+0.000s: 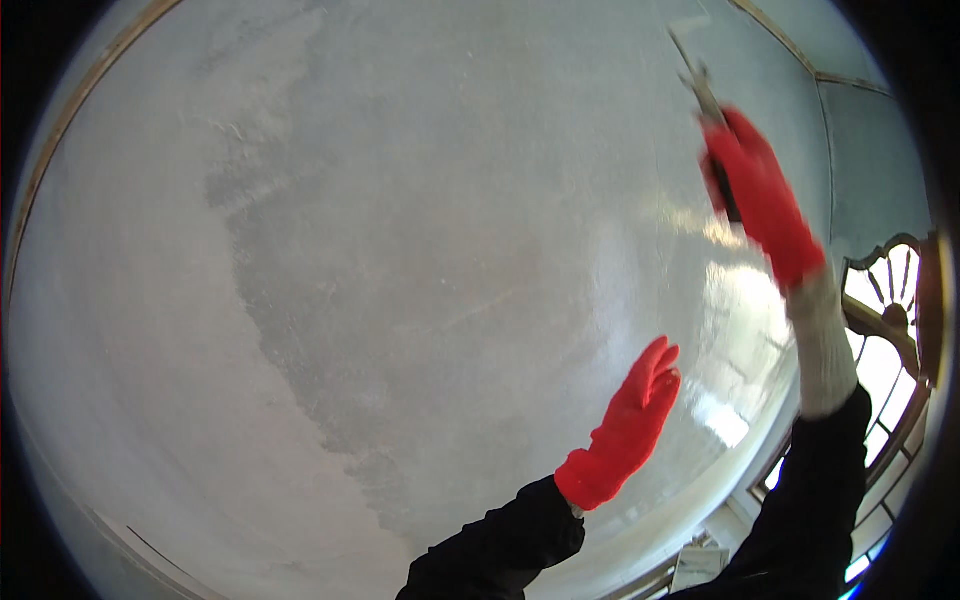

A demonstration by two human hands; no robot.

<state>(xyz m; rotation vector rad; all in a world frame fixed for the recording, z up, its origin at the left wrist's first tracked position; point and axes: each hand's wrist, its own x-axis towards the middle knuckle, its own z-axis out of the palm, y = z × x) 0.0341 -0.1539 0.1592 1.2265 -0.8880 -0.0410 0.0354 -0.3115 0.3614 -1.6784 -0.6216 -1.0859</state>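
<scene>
My right hand (755,185), in a red glove with a pale knitted cuff, is raised at the upper right. It is closed round the dark handle of a trowel (706,98), whose thin metal blade is seen nearly edge-on and blurred by motion. Whether the blade touches the smooth plastered surface (430,240) behind it, I cannot tell. Lower down, right of the middle, my left hand (628,425) wears a red glove too. Its fingers are stretched out, with nothing in them, in front of the plaster. Damp, shiny grey plaster fills the middle and right; a paler, matt area lies left.
Wooden trim (60,140) edges the plaster at the left, with more strips at the upper right corner. A bright window with a carved wooden frame (925,310) stands at the right. A pale box-like object (700,567) shows below, near my right arm.
</scene>
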